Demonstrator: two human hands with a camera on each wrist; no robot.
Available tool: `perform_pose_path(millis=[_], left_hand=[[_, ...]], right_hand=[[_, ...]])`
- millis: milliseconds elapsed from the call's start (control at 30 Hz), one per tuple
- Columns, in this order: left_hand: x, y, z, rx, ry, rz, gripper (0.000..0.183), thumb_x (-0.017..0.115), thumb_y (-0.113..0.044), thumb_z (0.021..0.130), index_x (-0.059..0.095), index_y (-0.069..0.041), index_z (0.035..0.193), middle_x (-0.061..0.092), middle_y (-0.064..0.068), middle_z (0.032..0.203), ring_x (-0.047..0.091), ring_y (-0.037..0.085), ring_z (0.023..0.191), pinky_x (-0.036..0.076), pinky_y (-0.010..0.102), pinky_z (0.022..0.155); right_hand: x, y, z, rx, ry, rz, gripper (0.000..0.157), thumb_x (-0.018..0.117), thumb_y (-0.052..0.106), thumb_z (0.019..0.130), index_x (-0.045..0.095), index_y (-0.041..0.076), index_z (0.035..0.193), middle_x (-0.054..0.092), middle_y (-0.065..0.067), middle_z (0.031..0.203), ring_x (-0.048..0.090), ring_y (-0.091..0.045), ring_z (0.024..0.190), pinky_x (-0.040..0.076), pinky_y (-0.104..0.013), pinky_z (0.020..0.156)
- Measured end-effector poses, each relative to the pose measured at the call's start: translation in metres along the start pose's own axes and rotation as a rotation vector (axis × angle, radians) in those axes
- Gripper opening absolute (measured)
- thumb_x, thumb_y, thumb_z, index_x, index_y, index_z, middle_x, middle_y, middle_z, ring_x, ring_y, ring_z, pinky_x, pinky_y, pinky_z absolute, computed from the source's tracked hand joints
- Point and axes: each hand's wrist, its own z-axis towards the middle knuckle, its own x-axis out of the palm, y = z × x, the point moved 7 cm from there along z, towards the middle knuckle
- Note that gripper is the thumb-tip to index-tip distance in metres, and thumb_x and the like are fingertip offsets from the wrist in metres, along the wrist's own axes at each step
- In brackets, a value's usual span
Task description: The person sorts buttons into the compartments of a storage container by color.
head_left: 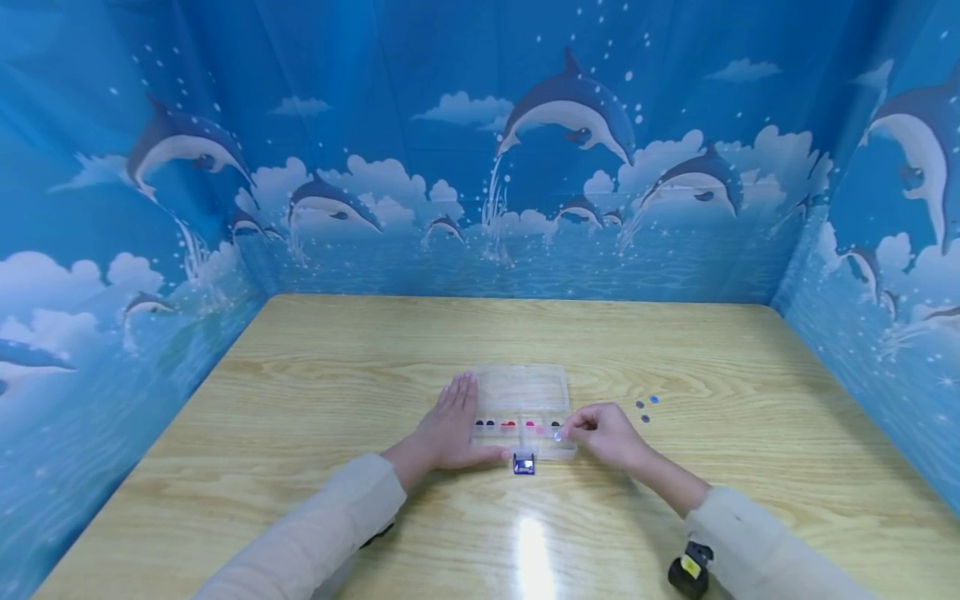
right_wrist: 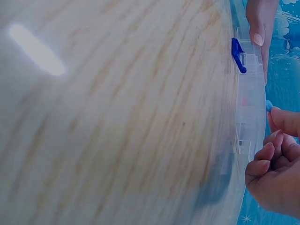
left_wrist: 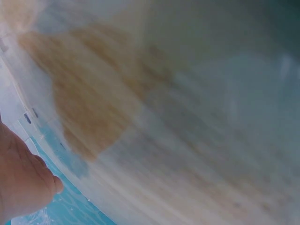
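Note:
A clear plastic compartment box (head_left: 521, 387) lies with its lid folded back on the table. Small dark, red and pink round pieces sit in its compartments. Along the box's left side rests my left hand (head_left: 454, 427), fingers straight and thumb at the front edge by a blue latch (head_left: 524, 464). My right hand (head_left: 606, 432), over the box's right end, pinches a small light-blue round piece (right_wrist: 268, 106) between thumb and forefinger. The right wrist view shows its other fingers (right_wrist: 265, 154) curled. Only part of the left hand (left_wrist: 28, 180) enters the left wrist view.
To the right of the box lie a blue disc (head_left: 654, 399) and two dark discs (head_left: 642, 412) on the wooden table (head_left: 360, 350). A dolphin-print curtain (head_left: 420, 250) encloses the back and sides. A black wrist device (head_left: 688, 573) hangs under the right sleeve.

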Motion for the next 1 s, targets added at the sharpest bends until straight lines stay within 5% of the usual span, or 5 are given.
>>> perform_pose_path(millis=[1000], left_hand=[[0.0007, 0.0, -0.0012, 0.008, -0.026, 0.017, 0.114, 0.048, -0.072, 0.079, 0.0, 0.006, 0.146, -0.005, 0.023, 0.154, -0.002, 0.036, 0.143, 0.008, 0.043, 0.119]], right_hand=[[0.0056, 0.0041, 0.0016, -0.08, 0.047, -0.056, 0.01, 0.06, -0.002, 0.078, 0.07, -0.005, 0.079, 0.066, -0.009, 0.07, 0.045, -0.004, 0.057, 0.039, -0.015, 0.051]])
